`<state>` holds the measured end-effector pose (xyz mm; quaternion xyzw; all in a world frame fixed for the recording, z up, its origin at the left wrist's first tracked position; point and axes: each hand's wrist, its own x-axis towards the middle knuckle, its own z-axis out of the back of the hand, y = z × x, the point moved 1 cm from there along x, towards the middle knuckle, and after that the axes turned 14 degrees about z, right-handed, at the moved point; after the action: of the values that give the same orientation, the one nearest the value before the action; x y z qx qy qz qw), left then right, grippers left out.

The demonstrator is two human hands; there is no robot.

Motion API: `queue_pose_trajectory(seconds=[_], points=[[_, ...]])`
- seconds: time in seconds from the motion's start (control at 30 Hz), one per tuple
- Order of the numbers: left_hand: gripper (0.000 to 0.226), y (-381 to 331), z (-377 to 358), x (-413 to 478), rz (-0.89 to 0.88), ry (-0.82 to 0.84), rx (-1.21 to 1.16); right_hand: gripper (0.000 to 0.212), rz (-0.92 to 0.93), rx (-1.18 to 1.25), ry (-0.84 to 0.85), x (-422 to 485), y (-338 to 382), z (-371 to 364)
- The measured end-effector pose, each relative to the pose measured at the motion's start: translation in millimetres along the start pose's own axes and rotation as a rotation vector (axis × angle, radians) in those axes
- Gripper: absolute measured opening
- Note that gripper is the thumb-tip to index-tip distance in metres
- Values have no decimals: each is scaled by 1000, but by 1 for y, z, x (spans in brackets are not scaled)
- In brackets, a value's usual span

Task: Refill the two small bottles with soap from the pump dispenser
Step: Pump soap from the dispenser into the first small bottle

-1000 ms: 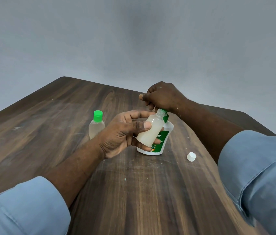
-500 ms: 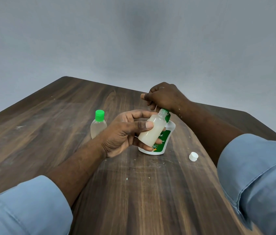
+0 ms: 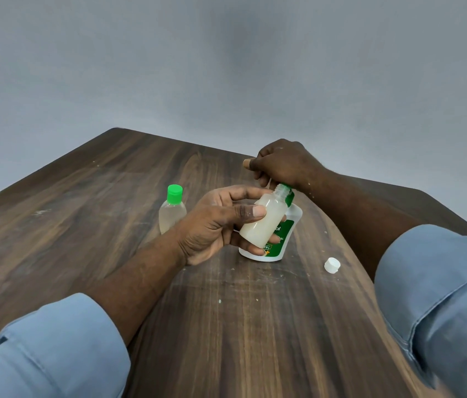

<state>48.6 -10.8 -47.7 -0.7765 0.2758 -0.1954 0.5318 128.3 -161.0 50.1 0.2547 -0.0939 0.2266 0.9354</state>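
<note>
At frame centre the left hand grips the uncapped bottle, tilted so its mouth meets the nozzle of the pump dispenser. The right hand curls over its head, apparently to press. The green-capped bottle waits left of centre.

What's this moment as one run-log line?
left hand holds open bottle tilted | right hand grips pump dispenser | white cap on table | green-capped bottle standing
</note>
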Motion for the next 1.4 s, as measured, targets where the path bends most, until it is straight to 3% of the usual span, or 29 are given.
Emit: queue_pose_trajectory(seconds=[0.73, 1.0, 1.4], points=[[41, -1, -2, -1, 8, -10, 1, 35, 26, 6, -41, -1, -2, 0], [49, -2, -3, -1, -6, 1, -13, 36, 51, -56, -15, 3, 1, 6], [40, 0, -2, 0, 6, -27, 22, 36, 34, 1, -64, -1, -2, 1]])
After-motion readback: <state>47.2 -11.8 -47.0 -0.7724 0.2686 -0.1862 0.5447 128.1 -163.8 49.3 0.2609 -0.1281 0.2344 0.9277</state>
